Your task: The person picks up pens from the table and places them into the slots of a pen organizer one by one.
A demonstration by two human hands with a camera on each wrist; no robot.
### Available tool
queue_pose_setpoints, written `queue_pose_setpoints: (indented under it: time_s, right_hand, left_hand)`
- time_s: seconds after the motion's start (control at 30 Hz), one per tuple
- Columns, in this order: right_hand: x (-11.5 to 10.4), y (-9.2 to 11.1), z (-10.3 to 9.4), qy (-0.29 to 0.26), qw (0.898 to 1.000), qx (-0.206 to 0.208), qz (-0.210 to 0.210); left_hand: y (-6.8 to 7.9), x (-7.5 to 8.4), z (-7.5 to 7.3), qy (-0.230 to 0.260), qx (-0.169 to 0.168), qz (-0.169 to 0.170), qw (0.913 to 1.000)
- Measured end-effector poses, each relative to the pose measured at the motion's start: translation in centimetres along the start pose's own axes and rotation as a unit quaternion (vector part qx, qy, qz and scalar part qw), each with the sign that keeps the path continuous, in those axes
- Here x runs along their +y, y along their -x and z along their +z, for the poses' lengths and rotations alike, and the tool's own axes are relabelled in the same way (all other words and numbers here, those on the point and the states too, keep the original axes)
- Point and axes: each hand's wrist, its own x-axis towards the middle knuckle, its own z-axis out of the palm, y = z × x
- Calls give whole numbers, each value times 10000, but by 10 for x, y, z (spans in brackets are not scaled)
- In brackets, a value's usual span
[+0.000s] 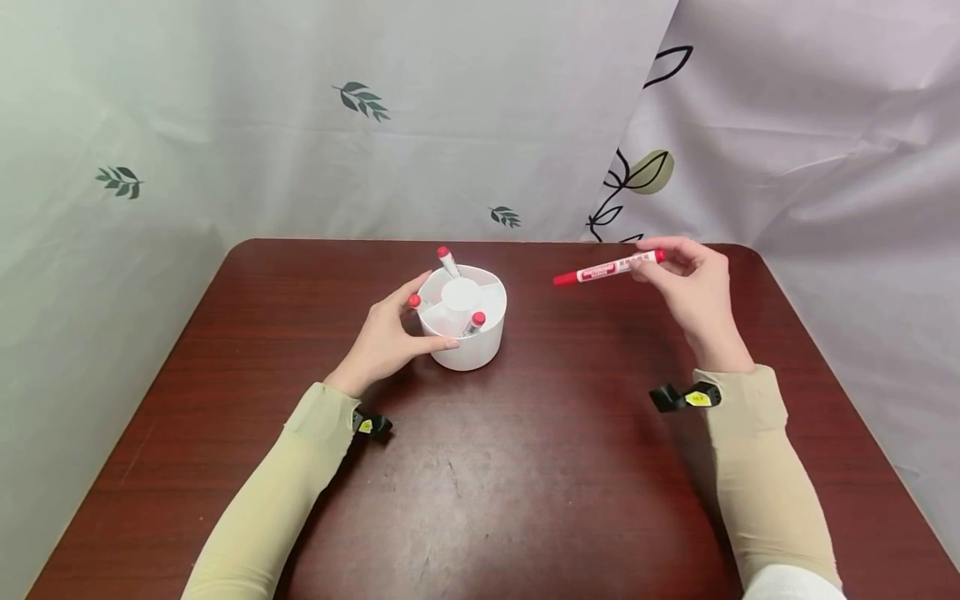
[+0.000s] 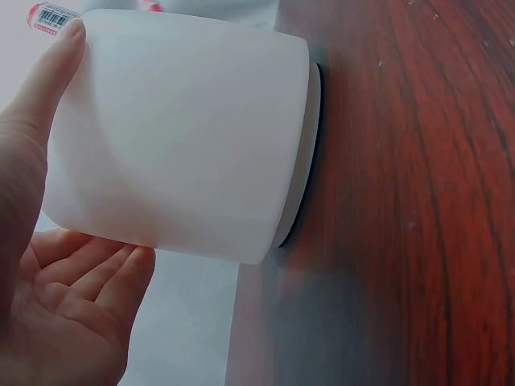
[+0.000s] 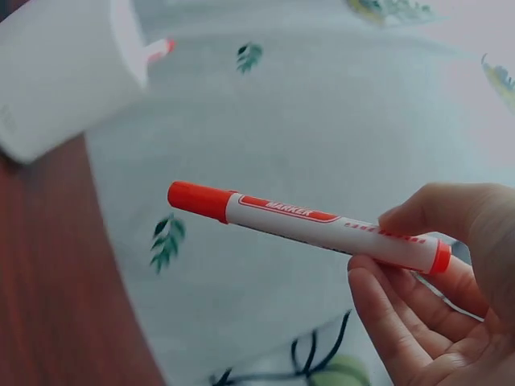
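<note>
A round white desk organizer (image 1: 491, 337) with divided compartments and a raised middle stands on the table. My left hand (image 1: 386, 337) holds it from the left, thumb along the near side and fingers round the far left; the left wrist view shows its smooth outer wall (image 2: 185, 137). Three red-ended markers lean in it: one at the back (image 1: 448, 262), one at the left (image 1: 415, 301), one at the front right (image 1: 476, 322). To the right, my right hand (image 1: 693, 287) pinches a red and white whiteboard marker (image 3: 290, 221) near its rear end, red cap pointing left.
The dark red-brown wooden table (image 1: 525, 483) has rounded back corners. Behind it and at the sides hangs a pale curtain (image 1: 480, 117) with leaf prints. Each wrist carries a small black camera mount, the right one (image 1: 682, 397) at the cuff.
</note>
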Motion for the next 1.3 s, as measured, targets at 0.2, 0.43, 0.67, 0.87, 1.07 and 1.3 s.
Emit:
queue_pose_setpoints:
  time_s: [0.2,0.43,0.67,0.87,1.07,1.3]
  right_hand:
    - [-37,-1,29,-604,9964,-293,-520]
    - [-72,2,68,-92,9938,-733,-827]
    - [-67,7,96,981,9827,-1437,-632]
    - [-42,8,113,1404,9686,-2024,-327]
    - [3,1,118,1694,9594,-2255,-21]
    - [19,-2,124,2078,9502,-2282,-428]
  left_hand:
    - [1,1,-1,14,-65,-65,10000]
    - [1,2,-2,107,-72,-51,9999]
    - [0,2,-2,59,-101,-19,9999]
    - [0,2,0,53,-100,3,9999]
    - [0,2,1,47,-120,-26,9999]
    - [-1,3,1,-50,-145,-69,9999]
